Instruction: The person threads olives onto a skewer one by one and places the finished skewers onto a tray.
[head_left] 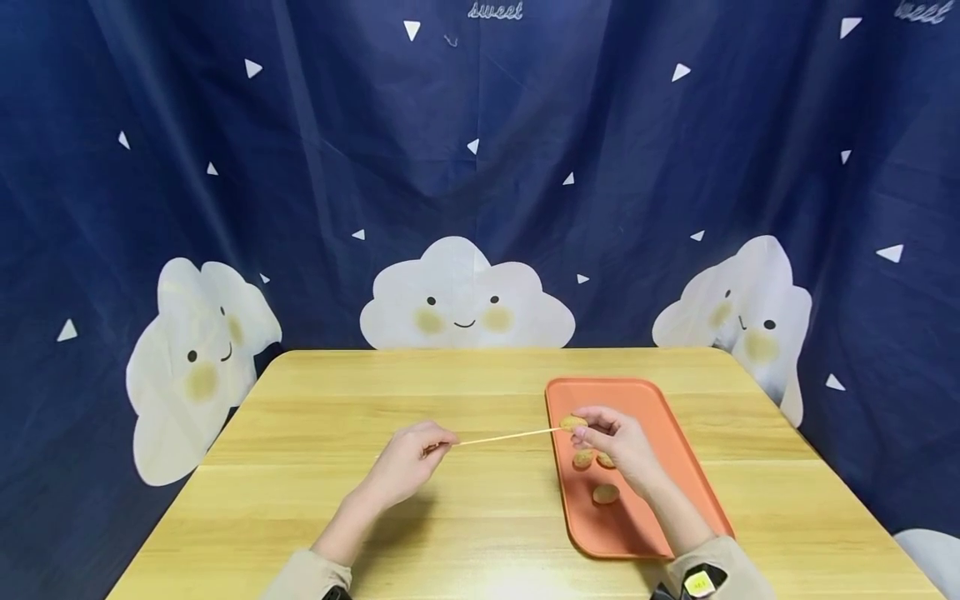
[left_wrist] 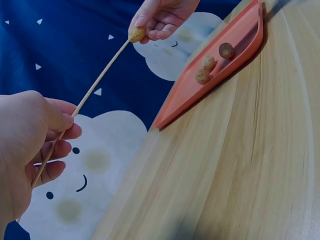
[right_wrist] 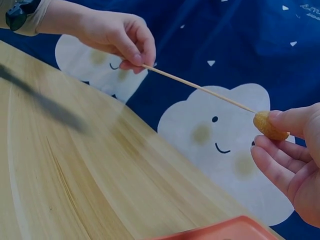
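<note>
My left hand (head_left: 408, 458) grips a thin wooden skewer (head_left: 510, 436) between thumb and fingers, with its rear end running back along the palm in the left wrist view. Pinched between thumb and fingertips of my right hand (head_left: 622, 446) is a golden-brown, lumpy food ball (right_wrist: 270, 126). The skewer's far end meets this ball; how deep it goes in, I cannot tell. Both hands are raised above the table, the right one over an orange tray (head_left: 637, 396). On the tray lie three more balls, among them a pale brown one (left_wrist: 202, 76) and a darker one (left_wrist: 226, 50).
The tray lies on the right part of a light wooden table (head_left: 315, 400). Behind and beside the table hangs a dark blue curtain (head_left: 525, 100) with white clouds and triangles. A dark band with a yellow label (head_left: 700, 583) sits at my right wrist.
</note>
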